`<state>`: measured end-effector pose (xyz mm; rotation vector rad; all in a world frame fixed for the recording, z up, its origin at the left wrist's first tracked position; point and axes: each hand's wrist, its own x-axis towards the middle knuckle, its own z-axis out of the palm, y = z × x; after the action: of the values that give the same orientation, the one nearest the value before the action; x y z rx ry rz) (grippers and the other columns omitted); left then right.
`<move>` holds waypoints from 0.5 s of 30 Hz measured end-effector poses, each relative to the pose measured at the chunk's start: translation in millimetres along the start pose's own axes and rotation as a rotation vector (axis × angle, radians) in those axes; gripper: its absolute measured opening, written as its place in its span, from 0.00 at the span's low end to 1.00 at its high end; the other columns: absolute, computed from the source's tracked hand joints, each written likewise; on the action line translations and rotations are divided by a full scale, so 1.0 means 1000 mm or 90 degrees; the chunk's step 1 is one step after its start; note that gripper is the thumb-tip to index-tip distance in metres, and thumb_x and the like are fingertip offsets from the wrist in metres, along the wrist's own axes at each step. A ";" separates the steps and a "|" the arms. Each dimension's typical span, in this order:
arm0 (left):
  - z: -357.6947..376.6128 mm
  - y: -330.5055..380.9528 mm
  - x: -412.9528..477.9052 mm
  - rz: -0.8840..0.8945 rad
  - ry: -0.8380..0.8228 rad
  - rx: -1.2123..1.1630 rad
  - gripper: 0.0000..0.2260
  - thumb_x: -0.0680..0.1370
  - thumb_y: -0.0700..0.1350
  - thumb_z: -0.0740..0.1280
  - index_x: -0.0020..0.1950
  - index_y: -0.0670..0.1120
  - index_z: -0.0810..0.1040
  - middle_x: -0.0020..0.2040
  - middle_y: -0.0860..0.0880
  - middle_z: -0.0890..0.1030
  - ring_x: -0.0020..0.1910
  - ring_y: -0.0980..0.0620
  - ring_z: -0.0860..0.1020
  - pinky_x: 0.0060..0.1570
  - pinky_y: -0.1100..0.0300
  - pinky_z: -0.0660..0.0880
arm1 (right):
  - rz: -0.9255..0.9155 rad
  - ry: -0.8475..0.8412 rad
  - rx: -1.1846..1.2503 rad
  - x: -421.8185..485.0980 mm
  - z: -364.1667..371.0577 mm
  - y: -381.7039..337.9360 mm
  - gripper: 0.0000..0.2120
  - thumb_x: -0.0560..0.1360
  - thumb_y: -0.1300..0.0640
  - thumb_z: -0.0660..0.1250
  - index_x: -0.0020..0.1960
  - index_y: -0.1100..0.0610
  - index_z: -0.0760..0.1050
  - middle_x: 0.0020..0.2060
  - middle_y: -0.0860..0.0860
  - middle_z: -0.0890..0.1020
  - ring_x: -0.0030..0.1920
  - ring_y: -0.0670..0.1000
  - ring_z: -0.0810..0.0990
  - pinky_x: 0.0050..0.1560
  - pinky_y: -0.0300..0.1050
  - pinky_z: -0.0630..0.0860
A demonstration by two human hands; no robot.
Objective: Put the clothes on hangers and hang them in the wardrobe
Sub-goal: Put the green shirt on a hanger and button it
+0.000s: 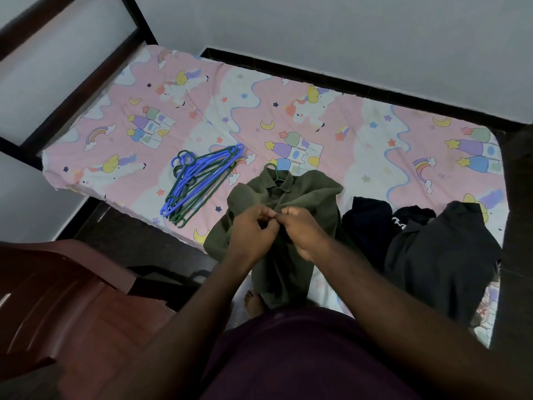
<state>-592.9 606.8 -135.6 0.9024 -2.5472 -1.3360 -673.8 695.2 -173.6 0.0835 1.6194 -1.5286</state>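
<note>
A green shirt (284,203) lies on the bed (375,134), near its front edge, with its bottom hanging down over the side. A green hanger is already inside it. Only the hook (271,168) pokes out past the collar, pointing to 12 o'clock.

Both hands meet on the shirt front, just below the collar. The left hand (253,232) and the right hand (302,229) each have a tight grip, pinching the cloth with curled fingers. The fingertips touch in the middle. It looks like a button is being done up, but the button is too small to see.

At 10 o'clock from the shirt sits a pile of spare hangers (199,183), blue and green. At 3 o'clock lies a heap of dark clothes (427,249), close beside the shirt. None of those have hangers in them yet.

So the job looks like it has only just started. One shirt is nearly ready. It must yet go into the wardrobe, which is not in view. The dark clothes all still need hangers too.
</note>
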 end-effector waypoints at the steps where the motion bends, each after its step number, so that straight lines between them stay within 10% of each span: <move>1: -0.001 -0.002 -0.001 -0.025 -0.005 -0.055 0.06 0.77 0.39 0.65 0.49 0.46 0.81 0.41 0.55 0.81 0.40 0.64 0.79 0.40 0.74 0.72 | 0.002 0.002 0.005 0.001 0.000 0.001 0.05 0.77 0.62 0.67 0.45 0.63 0.78 0.38 0.61 0.82 0.38 0.51 0.81 0.39 0.43 0.79; 6: -0.003 -0.016 0.002 -0.235 0.010 -0.267 0.07 0.76 0.40 0.71 0.54 0.42 0.78 0.47 0.41 0.83 0.48 0.45 0.83 0.48 0.52 0.81 | -0.014 0.010 0.012 0.000 0.004 0.009 0.07 0.77 0.61 0.68 0.50 0.66 0.80 0.47 0.65 0.83 0.50 0.62 0.83 0.57 0.57 0.80; 15: -0.001 -0.015 0.003 -0.430 -0.098 -0.510 0.04 0.76 0.36 0.70 0.48 0.36 0.81 0.46 0.37 0.83 0.49 0.42 0.80 0.59 0.45 0.75 | -0.062 0.027 -0.004 -0.005 0.004 0.011 0.03 0.74 0.66 0.70 0.46 0.66 0.80 0.39 0.58 0.84 0.38 0.51 0.82 0.38 0.41 0.78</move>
<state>-588.5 598.0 -147.0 1.5188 -1.5011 -2.3992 -662.4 697.1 -179.1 0.0343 1.6824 -1.6047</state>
